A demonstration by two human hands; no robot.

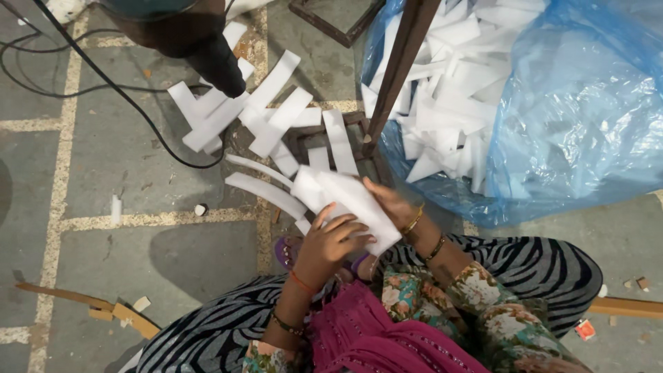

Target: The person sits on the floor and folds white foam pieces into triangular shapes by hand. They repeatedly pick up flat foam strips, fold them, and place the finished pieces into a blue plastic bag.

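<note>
Both hands clamp the stack of white foam strips [345,200]: left hand [330,243] fingers curled over top, right hand [390,205] behind. Looks light, soft, crushable; grip mid-stack, gently.

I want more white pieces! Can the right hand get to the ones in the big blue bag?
Probably yes. The right hand is close to the blue bag, whose open mouth faces it. But it is gripping a stack of white foam strips, and a slanted metal bar partly crosses the way.
</note>
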